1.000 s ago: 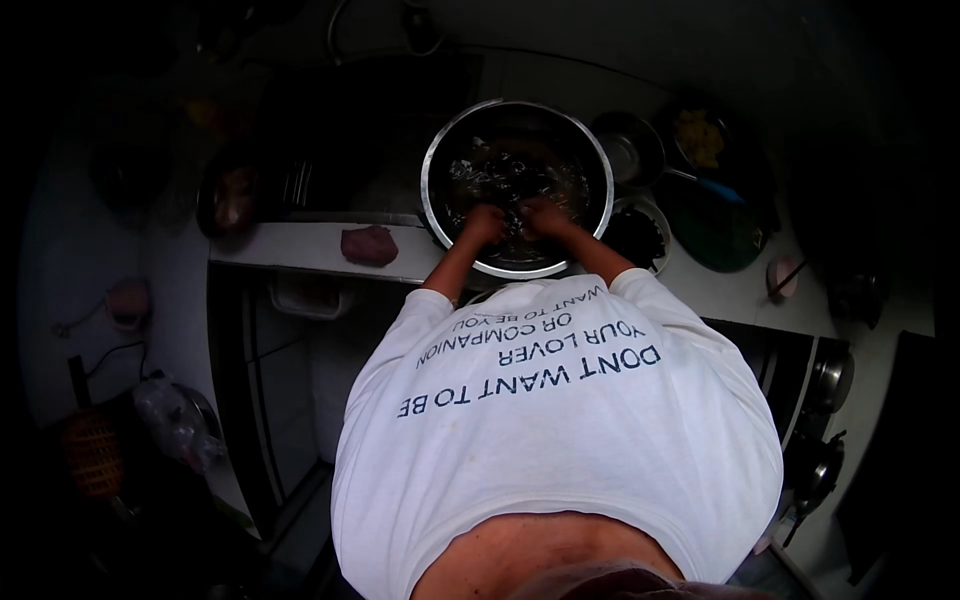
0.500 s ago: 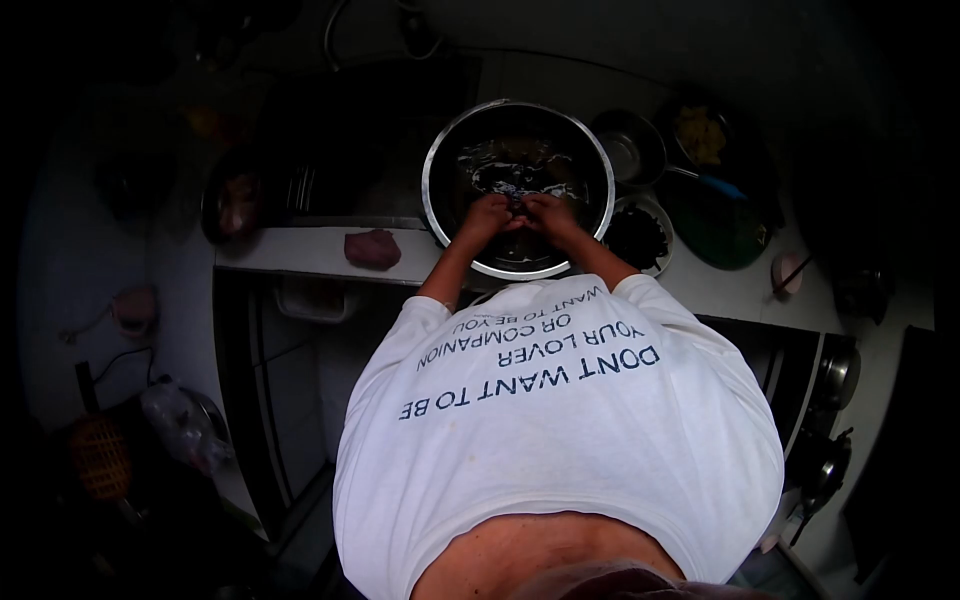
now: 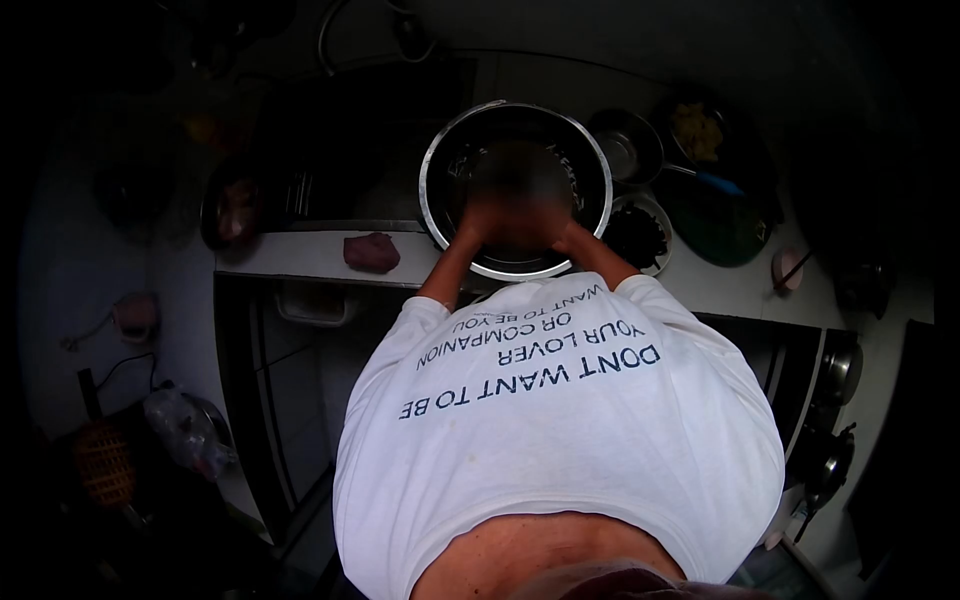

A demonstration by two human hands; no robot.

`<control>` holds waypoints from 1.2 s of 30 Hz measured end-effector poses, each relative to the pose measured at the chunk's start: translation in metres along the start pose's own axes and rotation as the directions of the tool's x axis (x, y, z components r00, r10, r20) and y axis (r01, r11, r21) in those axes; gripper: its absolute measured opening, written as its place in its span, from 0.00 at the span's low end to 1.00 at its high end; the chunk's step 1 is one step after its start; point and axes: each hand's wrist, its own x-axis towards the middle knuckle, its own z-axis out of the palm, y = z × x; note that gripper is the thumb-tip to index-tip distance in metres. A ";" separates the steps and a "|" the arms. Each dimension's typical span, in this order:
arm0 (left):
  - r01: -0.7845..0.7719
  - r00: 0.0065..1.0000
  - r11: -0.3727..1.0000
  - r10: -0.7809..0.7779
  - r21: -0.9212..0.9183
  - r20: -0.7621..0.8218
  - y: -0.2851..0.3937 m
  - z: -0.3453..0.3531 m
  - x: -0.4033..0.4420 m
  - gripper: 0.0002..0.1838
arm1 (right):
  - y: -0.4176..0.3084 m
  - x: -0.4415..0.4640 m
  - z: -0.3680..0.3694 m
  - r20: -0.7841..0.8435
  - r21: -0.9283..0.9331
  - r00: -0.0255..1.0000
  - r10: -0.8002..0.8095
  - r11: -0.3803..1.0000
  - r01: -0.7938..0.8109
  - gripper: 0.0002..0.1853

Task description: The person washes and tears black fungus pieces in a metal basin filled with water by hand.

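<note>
A large round metal basin (image 3: 428, 205) with a shiny rim stands at the counter's front edge, with dark water in it. Both of my hands reach down inside, close together near the middle of the basin. My left hand (image 3: 486, 216) and my right hand (image 3: 556, 220) are covered by a blurred patch, so their fingers are hidden. Whether anything is between them I cannot make out. White glints show on the water to either side of the blur.
Right of the basin stand a bowl of dark pieces (image 3: 638, 236), a small pan (image 3: 622, 150) with a blue handle, a green board (image 3: 728, 232) and a plate of yellow food (image 3: 697, 132). A pinkish lump (image 3: 371, 253) lies on the counter (image 3: 300, 252) at left.
Half a second ago my fingers showed bent together at the water's surface; now they are blurred over. My forearms stay in nearly the same place, and the bright ripples have shifted.
</note>
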 end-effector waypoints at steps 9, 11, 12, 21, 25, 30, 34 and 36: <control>0.003 0.976 1.000 -0.006 0.013 0.218 0.079 -0.014 -0.016 0.19 | 0.027 0.009 -0.027 -0.175 -0.134 0.979 -0.101 0.988 0.078 0.11; 0.179 0.977 0.960 -0.148 -0.217 0.155 0.061 -0.010 -0.017 0.16 | 0.035 0.017 -0.035 -0.257 -0.145 0.963 -0.076 0.989 0.040 0.11; 0.295 0.955 0.805 -0.270 -0.515 0.124 0.046 -0.005 -0.020 0.14 | 0.037 0.019 -0.037 -0.298 -0.149 0.952 -0.064 0.989 0.020 0.11; 0.320 0.947 0.943 -0.317 -0.086 0.054 0.039 -0.002 -0.022 0.07 | 0.042 0.025 -0.034 -0.187 -0.139 0.950 0.249 0.951 -0.276 0.12; 0.243 0.967 0.815 -0.163 -0.526 0.194 0.054 0.002 -0.026 0.10 | 0.040 0.019 -0.033 -0.111 -0.063 0.965 0.237 0.967 -0.245 0.16; -0.168 0.970 0.982 0.149 0.088 0.193 0.099 -0.010 -0.020 0.14 | 0.029 0.010 -0.029 0.053 -0.395 0.996 -0.078 0.914 0.093 0.13; 0.033 0.983 0.968 0.014 -0.251 0.186 0.101 -0.013 -0.029 0.24 | 0.014 0.002 -0.017 0.061 0.005 0.995 0.075 0.997 -0.076 0.13; 0.224 0.968 0.779 -0.111 -0.586 0.223 0.100 -0.016 -0.034 0.29 | 0.019 0.008 -0.021 -0.029 0.078 0.995 0.099 0.992 -0.096 0.13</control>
